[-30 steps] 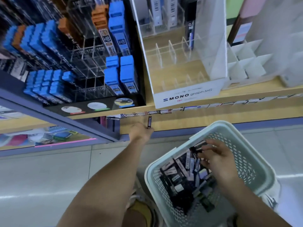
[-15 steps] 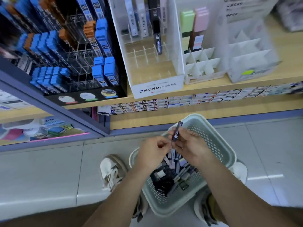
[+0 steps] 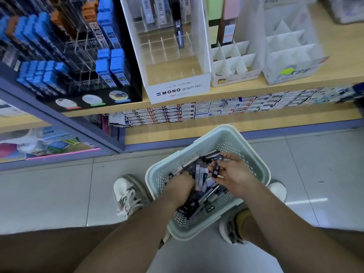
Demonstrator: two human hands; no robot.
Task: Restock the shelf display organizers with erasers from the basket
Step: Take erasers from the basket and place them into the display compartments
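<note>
Left hand: fingers buried in the heap of slim dark packets inside the pale green perforated plastic basket; grip cannot be told. Right hand grips several held packets; count unclear, print too small to read. Basket's near wall hidden behind both forearms. Strip of paper price labels under the wooden shelf front edge: unreadable, smeared toward the right end. Black display rack cut by the left edge.

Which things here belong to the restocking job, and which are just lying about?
Job: basket; small packs in it; left hand dug among them; right hand holding some; white display organizer, mostly empty; cardboard divider tray beside it.
Just there: rack of blue packs; stacked boxes under the shelf; shoes.
</note>
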